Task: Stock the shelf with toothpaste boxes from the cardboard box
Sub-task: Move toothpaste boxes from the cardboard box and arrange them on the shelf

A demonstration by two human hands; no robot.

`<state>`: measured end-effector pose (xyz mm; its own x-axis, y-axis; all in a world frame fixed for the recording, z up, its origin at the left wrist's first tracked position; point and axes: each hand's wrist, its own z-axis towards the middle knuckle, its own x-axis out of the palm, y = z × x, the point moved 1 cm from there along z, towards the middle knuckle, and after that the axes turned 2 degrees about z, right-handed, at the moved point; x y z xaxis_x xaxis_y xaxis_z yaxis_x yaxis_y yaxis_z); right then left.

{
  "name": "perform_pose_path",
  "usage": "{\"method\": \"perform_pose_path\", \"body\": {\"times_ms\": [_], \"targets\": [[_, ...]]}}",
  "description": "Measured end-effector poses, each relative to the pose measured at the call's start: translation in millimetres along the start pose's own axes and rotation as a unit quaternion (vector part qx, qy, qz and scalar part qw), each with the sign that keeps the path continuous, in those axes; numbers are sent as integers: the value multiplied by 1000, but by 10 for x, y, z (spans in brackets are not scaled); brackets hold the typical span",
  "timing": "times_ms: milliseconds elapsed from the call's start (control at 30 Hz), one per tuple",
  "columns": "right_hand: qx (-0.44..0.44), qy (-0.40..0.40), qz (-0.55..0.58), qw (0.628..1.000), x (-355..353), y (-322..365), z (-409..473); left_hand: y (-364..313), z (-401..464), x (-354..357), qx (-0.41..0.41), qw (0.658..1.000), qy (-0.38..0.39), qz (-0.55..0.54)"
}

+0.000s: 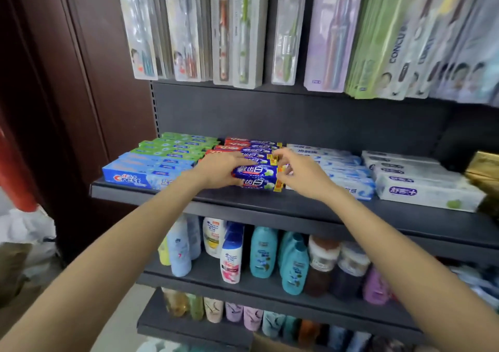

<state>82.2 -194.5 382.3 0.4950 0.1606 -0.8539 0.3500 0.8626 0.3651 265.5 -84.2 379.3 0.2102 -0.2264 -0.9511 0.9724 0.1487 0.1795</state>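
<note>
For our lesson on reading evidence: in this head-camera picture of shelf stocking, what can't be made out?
- Cardboard box: not identifiable anywhere in the head view.
- Left end of the blue toothpaste box: covered by the left hand.
- Toothbrush packs: tops cut off, print blurred.
- Gold package: cropped by the right edge.

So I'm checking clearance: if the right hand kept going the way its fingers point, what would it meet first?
Probably the yellow end of the dark blue toothpaste box; the right hand fingertips look almost on it already.

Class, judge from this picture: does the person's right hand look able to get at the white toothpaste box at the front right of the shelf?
Probably yes. The right hand is at the dark blue toothpaste box, and the white toothpaste box lies further right at the dark shelf's open front edge, with nothing in between above the boxes.
</note>
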Motion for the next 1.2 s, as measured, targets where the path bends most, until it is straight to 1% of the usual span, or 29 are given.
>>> {"method": "perform_pose_path", "body": {"times_ms": [67,100,133,167,200,233,300,333,400,433,467,500,567,633,700,767,800,833,900,967,1000,1100,1167,1200], "targets": [[-25,81,-73,994,65,11,-68,-56,104,40,9,997,22,76],[-36,111,-98,988,108,13,-92,-72,118,69,-1,994,24,109],[-47,131,-119,983,155,8,-122,-92,100,88,-20,993,15,117],[-54,137,-137,980,195,-1,-162,-112,66,113,-39,994,-13,98],[-60,122,-146,980,228,-16,-215,-146,9,136,-43,995,-65,61],[-65,92,-142,983,258,-29,-281,-195,-63,163,-34,991,-127,27],[-84,4,-110,990,314,-43,-481,-354,-258,214,-16,971,-237,-34],[-98,-38,-93,990,346,-55,-614,-464,-376,245,-11,958,-279,-64],[-126,-118,-66,983,433,-94,-951,-741,-639,346,-8,938,-323,-122],[-132,-137,-60,980,496,-137,-1140,-882,-770,422,-8,932,-332,-147],[-133,-134,-63,980,577,-196,-1342,-1015,-903,524,-12,928,-330,-171],[-130,-109,-69,983,679,-274,-1536,-1135,-1032,666,-17,927,-320,-194],[-114,-18,-76,990,929,-495,-1913,-1345,-1283,1057,-47,931,-272,-239],[-83,92,-70,990,1204,-761,-2268,-1525,-1544,1552,-107,932,-184,-295],[-58,188,-62,979,1495,-1030,-2566,-1690,-1803,2089,-187,920,-73,-336],[-55,271,-57,959,1826,-1278,-2794,-1868,-2045,2602,-259,898,29,-356],[-58,317,-58,945,2002,-1386,-2895,-1971,-2157,2821,-297,881,72,-362],[-65,358,-59,930,2187,-1485,-2992,-2078,-2257,3012,-337,861,110,-365],[-83,424,-53,900,2569,-1654,-3177,-2293,-2414,3330,-409,817,158,-374],[-107,471,-27,875,2962,-1772,-3342,-2486,-2519,3582,-452,790,174,-377],[-119,491,-10,863,3149,-1806,-3417,-2563,-2562,3684,-461,786,175,-374],[-170,529,0,831,3632,-1838,-3569,-2702,-2651,3867,-454,804,138,-360],[-178,541,-14,822,3897,-1821,-3640,-2747,-2690,3929,-452,819,87,-343],[-175,550,-16,817,4014,-1809,-3677,-2761,-2701,3945,-457,820,65,-337]]}}
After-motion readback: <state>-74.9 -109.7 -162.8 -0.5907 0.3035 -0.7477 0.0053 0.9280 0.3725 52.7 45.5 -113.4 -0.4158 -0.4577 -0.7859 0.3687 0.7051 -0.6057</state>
